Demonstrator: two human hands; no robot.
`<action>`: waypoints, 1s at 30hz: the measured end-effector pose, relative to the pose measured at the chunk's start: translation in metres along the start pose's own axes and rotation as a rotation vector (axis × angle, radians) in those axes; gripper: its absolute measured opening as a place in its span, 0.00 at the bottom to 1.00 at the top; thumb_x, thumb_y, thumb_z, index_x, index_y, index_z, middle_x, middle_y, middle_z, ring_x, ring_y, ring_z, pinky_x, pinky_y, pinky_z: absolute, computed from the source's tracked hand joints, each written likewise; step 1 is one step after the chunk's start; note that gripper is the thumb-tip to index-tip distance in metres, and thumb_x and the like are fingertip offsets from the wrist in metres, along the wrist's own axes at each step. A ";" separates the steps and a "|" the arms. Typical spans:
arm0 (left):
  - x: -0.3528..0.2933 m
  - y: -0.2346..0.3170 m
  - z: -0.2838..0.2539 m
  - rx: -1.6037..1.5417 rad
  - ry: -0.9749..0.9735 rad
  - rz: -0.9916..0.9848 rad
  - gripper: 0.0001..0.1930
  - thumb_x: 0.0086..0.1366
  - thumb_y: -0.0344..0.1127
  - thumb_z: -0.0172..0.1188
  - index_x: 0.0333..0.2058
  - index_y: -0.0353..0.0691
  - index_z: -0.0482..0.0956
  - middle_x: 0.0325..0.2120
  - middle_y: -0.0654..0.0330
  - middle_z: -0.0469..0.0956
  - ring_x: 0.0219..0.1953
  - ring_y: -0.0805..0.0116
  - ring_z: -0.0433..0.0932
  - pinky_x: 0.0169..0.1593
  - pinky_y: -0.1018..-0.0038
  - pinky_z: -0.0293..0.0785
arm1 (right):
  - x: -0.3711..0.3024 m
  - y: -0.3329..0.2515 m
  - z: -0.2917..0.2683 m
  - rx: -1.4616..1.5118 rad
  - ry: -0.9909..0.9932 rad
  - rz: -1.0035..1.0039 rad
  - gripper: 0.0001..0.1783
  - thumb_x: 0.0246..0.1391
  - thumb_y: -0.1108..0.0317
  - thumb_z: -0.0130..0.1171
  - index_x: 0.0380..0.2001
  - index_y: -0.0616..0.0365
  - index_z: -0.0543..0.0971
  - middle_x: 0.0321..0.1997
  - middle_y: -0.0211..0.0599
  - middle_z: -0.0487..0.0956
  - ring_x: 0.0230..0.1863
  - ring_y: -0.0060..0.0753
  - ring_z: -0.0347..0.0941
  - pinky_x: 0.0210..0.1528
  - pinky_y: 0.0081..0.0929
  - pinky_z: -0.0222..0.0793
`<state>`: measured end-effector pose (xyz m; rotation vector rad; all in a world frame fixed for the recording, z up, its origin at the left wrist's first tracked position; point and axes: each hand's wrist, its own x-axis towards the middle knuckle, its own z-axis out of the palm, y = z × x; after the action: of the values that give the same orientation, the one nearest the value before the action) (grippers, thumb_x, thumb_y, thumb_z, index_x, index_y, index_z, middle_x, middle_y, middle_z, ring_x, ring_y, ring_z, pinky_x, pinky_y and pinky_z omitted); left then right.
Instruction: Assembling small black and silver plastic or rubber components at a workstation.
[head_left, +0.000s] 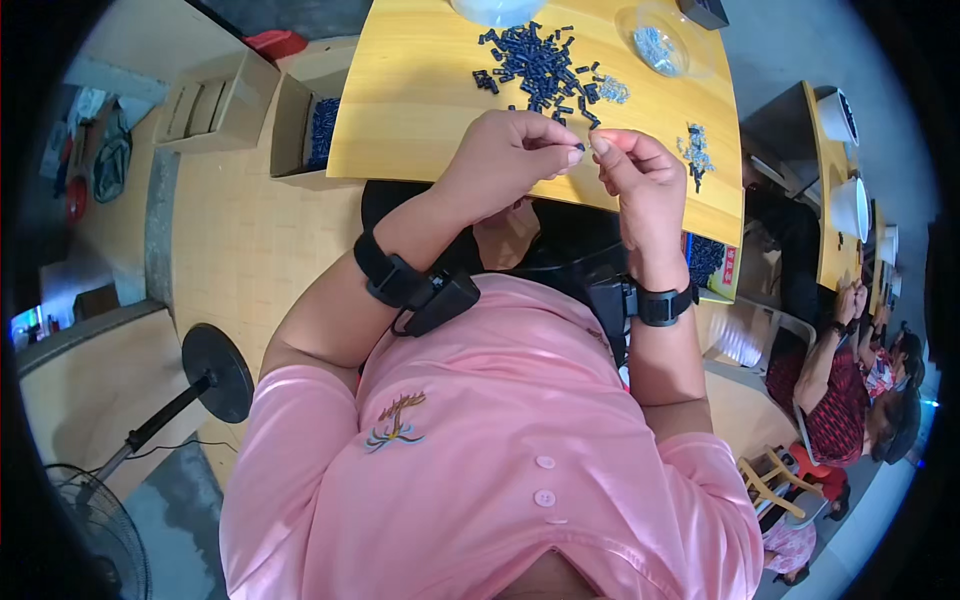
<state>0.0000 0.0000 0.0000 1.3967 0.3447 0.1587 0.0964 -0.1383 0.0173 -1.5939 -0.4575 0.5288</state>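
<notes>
Left hand (pixel 510 155): fingers pinched on a dark part (pixel 580 147), held near the front edge of the surface (pixel 400 120). Right hand (pixel 645 180): fingers drawn close just beside it; cannot tell whether they meet or hold anything. Risk: slight pinch, so a slip could lose the part over the edge; knuckles could scatter the nearby black pile (pixel 535 65).

Tan floor (pixel 260 230), left. Standing fan (pixel 165 418), round black base, lower left. Second table (pixel 830 260), far right; wooden seat (pixel 765 488), lower right.
</notes>
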 end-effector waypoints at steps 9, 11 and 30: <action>0.000 -0.002 0.000 0.038 0.018 0.031 0.11 0.56 0.32 0.62 0.37 0.32 0.79 0.24 0.65 0.76 0.27 0.81 0.73 0.33 0.84 0.70 | -0.002 0.001 0.002 -0.006 -0.012 0.000 0.05 0.50 0.74 0.60 0.31 0.64 0.79 0.21 0.20 0.73 0.21 0.08 0.61 0.24 0.08 0.56; 0.001 -0.003 0.001 0.033 0.025 0.020 0.11 0.56 0.32 0.62 0.37 0.32 0.79 0.24 0.65 0.76 0.27 0.81 0.73 0.33 0.84 0.70 | -0.001 0.001 0.002 -0.013 -0.001 0.007 0.05 0.50 0.74 0.60 0.31 0.64 0.79 0.20 0.20 0.73 0.21 0.08 0.62 0.24 0.08 0.56; -0.002 -0.011 0.006 0.079 0.051 -0.011 0.10 0.57 0.32 0.61 0.36 0.33 0.79 0.24 0.65 0.76 0.27 0.81 0.73 0.31 0.83 0.71 | -0.012 0.011 0.004 -0.126 0.022 -0.067 0.05 0.49 0.75 0.60 0.31 0.64 0.79 0.23 0.20 0.71 0.24 0.10 0.61 0.27 0.09 0.57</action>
<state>-0.0012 -0.0078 -0.0096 1.4702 0.4038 0.1735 0.0844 -0.1426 0.0066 -1.6964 -0.5350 0.4385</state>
